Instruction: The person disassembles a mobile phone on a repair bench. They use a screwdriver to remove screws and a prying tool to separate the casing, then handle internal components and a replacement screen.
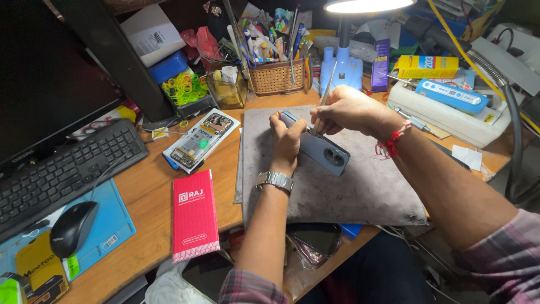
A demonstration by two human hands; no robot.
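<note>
A: What sits farthest out from the left hand's fingers?

B: A black keyboard, and nearer the viewer a black mouse on a blue mat. Closer to the fingers lies a red flat box, and beyond it an opened phone showing its insides.

A: And the left hand itself?

B: The left hand is curled tight around the upper end of a grey-blue phone, fingers closed on its edge. The phone stands tilted on its side, camera end away from those fingers, over a grey work mat. A metal watch is on that wrist.

A: The right hand?

B: The right hand is just beside the left, fingers pinched shut on a thin metal tool, whose lower end meets the phone's edge between the two hands. A red thread circles that wrist.

A: Beyond the fingers?

B: A wicker basket of tools, a white lamp base, and off to the right a yellow box.
</note>
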